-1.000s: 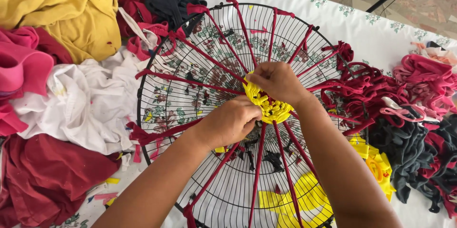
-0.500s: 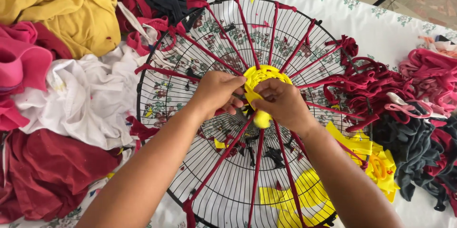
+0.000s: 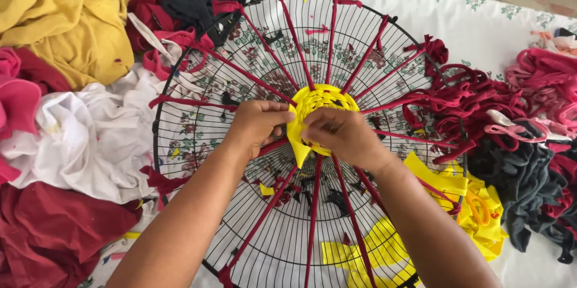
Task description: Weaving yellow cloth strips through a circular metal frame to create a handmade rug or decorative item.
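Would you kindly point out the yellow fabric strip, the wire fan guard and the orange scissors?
yellow fabric strip (image 3: 299,144), head view, its hanging end.
wire fan guard (image 3: 161,104), head view, left rim.
orange scissors (image 3: 478,207), head view, a handle loop.

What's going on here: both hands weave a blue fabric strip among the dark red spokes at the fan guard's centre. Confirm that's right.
Not quite. In the head view the fabric strip is yellow, not blue. The left hand and right hand do work it among the dark red spokes at the fan guard's centre.
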